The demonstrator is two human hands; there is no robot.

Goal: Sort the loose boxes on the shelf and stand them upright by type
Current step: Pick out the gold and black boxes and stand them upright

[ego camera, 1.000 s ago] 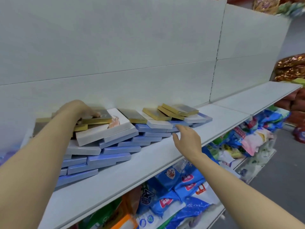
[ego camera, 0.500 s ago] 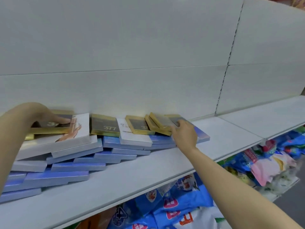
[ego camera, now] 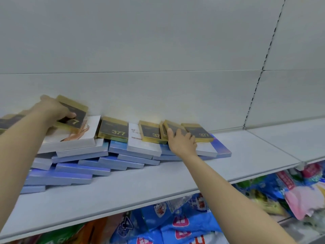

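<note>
The left hand is gripping a gold box, thumb lying on its dark face where a "7" is showing, tilting it up off a white box at the heap's left end. Flat gold boxes reading "377" are lying on the blue boxes along the shelf, long axes pointing toward the back panel. The right hand is resting open-fingered on another gold box, not clasping it.

Small boxes atop flat stacked boxes on shelf, bagged goods below.
</note>
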